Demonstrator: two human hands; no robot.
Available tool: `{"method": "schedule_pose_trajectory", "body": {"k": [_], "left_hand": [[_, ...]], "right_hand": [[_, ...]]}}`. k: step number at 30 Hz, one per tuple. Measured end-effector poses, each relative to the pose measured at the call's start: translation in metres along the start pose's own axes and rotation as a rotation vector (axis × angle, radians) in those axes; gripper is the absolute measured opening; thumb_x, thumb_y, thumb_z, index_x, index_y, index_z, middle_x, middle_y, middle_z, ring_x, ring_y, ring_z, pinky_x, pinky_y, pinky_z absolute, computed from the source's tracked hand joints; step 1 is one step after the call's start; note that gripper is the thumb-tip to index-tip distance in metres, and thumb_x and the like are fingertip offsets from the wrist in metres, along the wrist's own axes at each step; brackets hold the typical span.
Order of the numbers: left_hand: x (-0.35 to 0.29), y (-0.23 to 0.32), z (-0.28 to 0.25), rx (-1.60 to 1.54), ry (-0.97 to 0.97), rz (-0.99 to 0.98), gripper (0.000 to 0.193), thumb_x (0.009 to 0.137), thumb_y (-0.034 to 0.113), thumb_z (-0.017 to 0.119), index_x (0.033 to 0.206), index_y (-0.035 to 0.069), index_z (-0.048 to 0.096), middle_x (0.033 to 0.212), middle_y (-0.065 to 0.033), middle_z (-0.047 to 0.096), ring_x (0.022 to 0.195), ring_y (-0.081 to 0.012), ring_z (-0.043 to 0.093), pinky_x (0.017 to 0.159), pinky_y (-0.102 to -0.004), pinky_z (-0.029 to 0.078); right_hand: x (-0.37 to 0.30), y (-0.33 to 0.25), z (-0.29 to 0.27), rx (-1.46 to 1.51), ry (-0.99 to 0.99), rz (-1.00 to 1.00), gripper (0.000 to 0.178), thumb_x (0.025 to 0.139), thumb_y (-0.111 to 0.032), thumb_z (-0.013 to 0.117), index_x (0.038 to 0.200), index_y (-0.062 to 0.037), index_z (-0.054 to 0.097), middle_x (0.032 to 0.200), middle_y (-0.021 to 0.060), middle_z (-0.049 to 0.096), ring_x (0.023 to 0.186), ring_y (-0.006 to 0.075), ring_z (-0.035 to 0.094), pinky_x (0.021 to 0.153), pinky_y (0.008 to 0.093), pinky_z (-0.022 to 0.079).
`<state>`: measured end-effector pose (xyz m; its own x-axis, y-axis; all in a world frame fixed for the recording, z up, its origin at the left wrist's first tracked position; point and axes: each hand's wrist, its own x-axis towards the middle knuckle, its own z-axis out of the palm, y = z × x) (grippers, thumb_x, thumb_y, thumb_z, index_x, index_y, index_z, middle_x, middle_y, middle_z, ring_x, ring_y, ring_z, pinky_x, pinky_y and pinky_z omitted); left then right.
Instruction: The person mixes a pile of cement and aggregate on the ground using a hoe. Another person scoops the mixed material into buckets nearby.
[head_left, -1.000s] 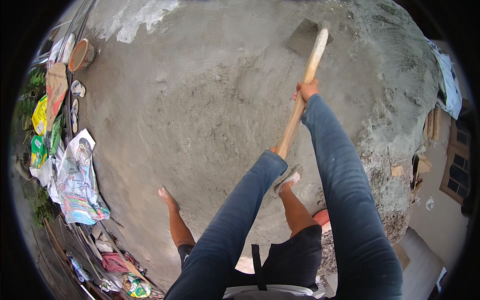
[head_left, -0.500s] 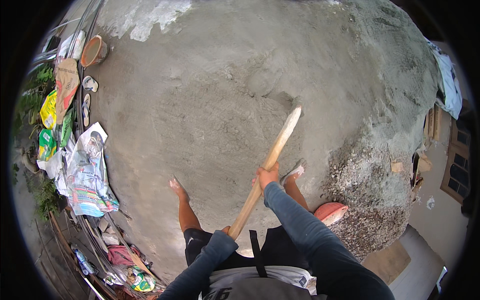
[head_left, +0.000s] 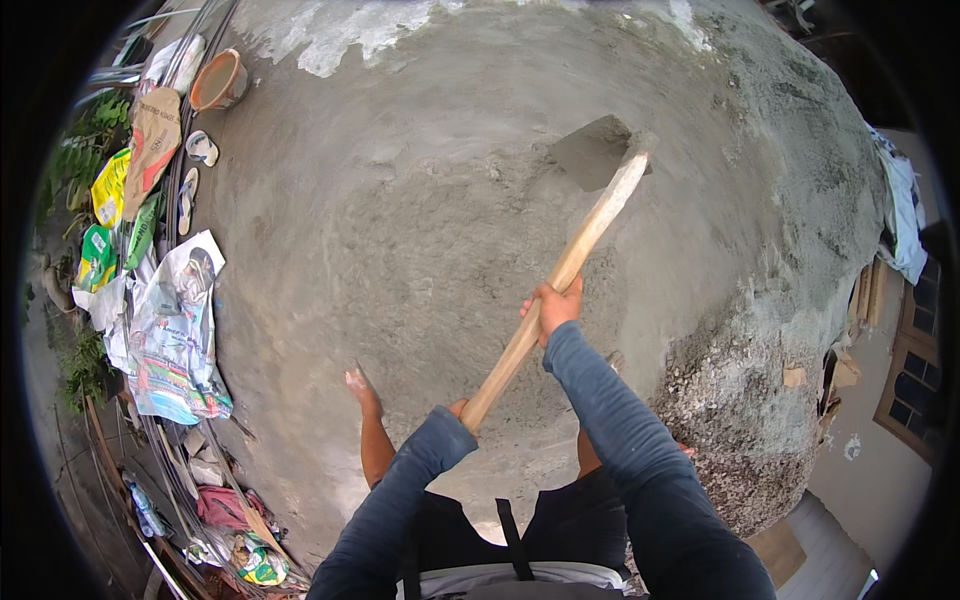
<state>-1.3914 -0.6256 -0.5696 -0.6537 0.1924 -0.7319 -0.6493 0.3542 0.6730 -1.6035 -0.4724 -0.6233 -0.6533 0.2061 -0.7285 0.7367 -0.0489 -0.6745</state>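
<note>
Our right hand (head_left: 558,308) grips the hoe (head_left: 589,240) mid-handle; our left hand (head_left: 458,408), mostly hidden, seems curled round its near end. The blade (head_left: 595,157) is out ahead over the mix (head_left: 420,230). We judge the middle well wetted, the gravel (head_left: 760,440) at right unblended.

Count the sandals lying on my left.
2: one sandal by the orange bucket, the other sandal nearer you, toward the printed white sack. Others may be hidden.

My sleeves (head_left: 620,412) are slate blue, my wooden handle (head_left: 522,352) pale tan, its blade (head_left: 594,152) apparently dark grey, the bucket (head_left: 239,84) orange.
</note>
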Motion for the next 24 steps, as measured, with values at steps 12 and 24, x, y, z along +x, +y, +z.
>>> {"method": "schedule_pose_trajectory", "body": {"k": [12,24], "left_hand": [[0.085,0.017,0.005,-0.416,0.204,-0.170,0.030,0.074,0.008,0.060,0.103,0.003,0.059,0.071,-0.0105,0.059,0.064,-0.0206,0.059,0.058,-0.0344,0.047],[-0.158,0.052,0.050,-0.252,0.267,-0.098,0.030,0.068,0.010,0.063,0.094,-0.003,0.056,0.069,-0.0223,0.060,0.063,-0.0331,0.064,0.057,-0.0404,0.049]], "right_hand": [[0.094,-0.036,0.082,-0.520,-0.004,-0.054,0.053,0.076,0.001,0.057,0.121,-0.0017,0.030,0.085,0.0196,0.053,0.055,0.0268,0.060,0.043,0.0402,0.055],[-0.100,0.008,0.027,-0.523,-0.230,0.284,0.063,0.076,-0.001,0.059,0.130,-0.0022,0.026,0.098,0.0229,0.051,0.067,0.0326,0.062,0.051,0.0383,0.059]]}}
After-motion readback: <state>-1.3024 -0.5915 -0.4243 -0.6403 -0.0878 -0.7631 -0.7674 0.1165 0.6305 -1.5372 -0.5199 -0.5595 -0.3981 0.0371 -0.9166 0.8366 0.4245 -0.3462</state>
